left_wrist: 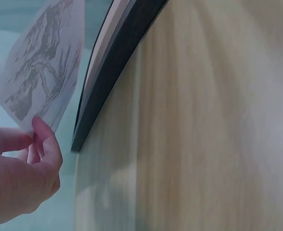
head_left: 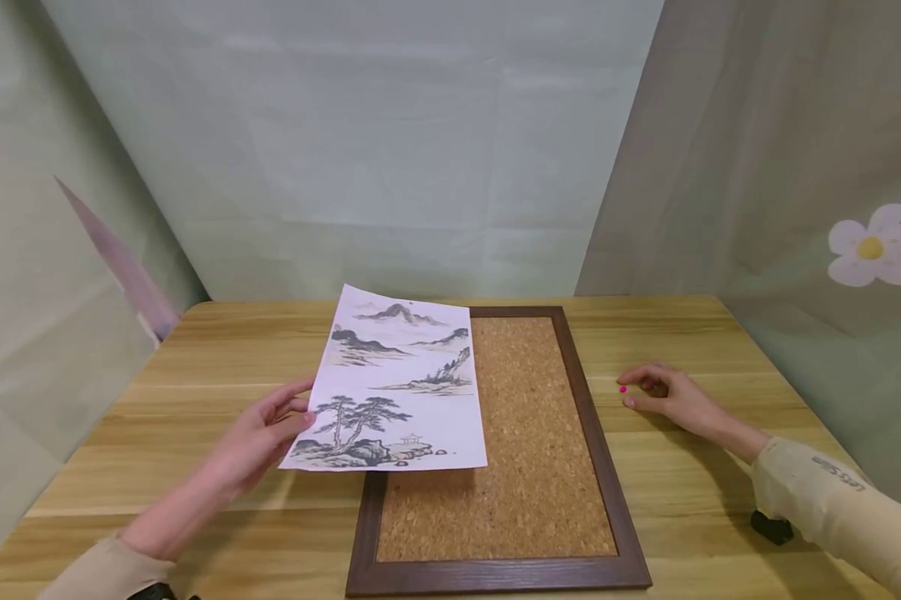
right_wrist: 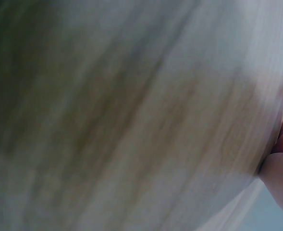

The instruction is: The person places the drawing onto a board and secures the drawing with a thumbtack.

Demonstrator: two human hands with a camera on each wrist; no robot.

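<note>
Left hand [head_left: 258, 437] pinches the print [head_left: 397, 392] by its edge, over the corkboard [head_left: 528, 467]. Right hand [head_left: 668, 396] rests on the table [head_left: 217, 350], fingers curled at pink pins [head_left: 624, 395]; grip unclear.

Both arms wear long beige sleeves that end at the wrist. The right sleeve [head_left: 833, 500] carries a small line of dark lettering near the cuff, too small to read. The left sleeve [head_left: 105, 575] is plain, with a dark edge at its cuff, perhaps a wrist strap. Both hands are bare.
</note>
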